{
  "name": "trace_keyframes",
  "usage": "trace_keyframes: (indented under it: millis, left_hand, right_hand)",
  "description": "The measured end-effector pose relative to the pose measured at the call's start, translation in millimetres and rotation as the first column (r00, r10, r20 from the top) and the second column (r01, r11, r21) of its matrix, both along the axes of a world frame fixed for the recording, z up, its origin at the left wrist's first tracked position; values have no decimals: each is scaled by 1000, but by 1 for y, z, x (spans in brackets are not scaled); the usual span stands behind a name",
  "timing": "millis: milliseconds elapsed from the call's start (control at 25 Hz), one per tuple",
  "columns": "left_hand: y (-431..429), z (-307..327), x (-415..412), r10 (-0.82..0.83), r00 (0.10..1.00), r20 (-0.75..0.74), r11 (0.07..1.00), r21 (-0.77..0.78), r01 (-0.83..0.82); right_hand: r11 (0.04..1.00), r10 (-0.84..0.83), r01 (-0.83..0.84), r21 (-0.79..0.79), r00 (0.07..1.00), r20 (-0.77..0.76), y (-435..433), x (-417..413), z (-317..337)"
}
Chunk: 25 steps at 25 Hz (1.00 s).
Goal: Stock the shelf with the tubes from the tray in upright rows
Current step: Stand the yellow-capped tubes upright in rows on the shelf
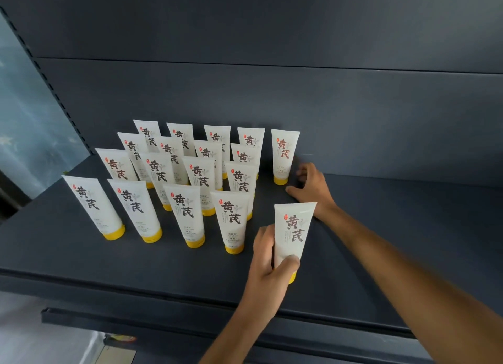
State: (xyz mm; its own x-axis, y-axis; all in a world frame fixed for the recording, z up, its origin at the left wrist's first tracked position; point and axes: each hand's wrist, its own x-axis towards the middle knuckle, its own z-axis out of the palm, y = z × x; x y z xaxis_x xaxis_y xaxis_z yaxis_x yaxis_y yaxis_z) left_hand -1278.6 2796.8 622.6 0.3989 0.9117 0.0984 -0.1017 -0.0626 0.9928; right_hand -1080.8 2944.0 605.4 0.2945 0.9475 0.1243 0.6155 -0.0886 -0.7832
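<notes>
Several white tubes with yellow caps [196, 205] stand cap-down in rows on the dark shelf [109, 260]. One tube [284, 156] stands alone at the back, right of the rows. My right hand [310, 186] hovers just right of that tube's cap with its fingers loosely curled, and holds nothing. My left hand [268, 257] grips another white tube [292, 233] upright, its cap low over the shelf, right of the front row. The tray is out of view.
The shelf's dark back panel [299, 96] rises close behind the rows. A slotted upright [46, 77] runs along the left side. Bare shelf surface [408, 227] lies to the right of my hands. A lower shelf edge [136, 323] shows below.
</notes>
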Motion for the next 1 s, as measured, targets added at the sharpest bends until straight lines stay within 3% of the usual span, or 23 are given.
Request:
trace_keyframes:
  millis: [160, 320, 400, 600, 880, 1000]
  left_hand:
    - [3, 2, 5, 57, 998, -31, 998, 15, -57]
    - [16, 2, 18, 97, 989, -115, 995, 47, -93]
    - [22, 3, 26, 114, 985, -126, 993, 53, -108]
    - [36, 4, 40, 155, 974, -168, 988, 26, -153]
    - [58, -10, 45, 245, 955, -169, 965, -58, -257]
    - [68, -9, 52, 309, 937, -161, 947, -43, -320]
  right_hand:
    - [992, 89, -93, 83, 994, 56, -61, 2, 4]
    - [887, 460, -453, -88, 884, 82, -122, 1, 18]
    - [854, 518, -510, -108, 852, 77, -134, -1, 18]
    - [890, 454, -455, 20, 890, 40, -131, -20, 31]
    - [950, 305, -312, -2, 930, 205, -73, -22, 2]
    - [962, 267, -274, 11, 943, 200, -57, -26, 4]
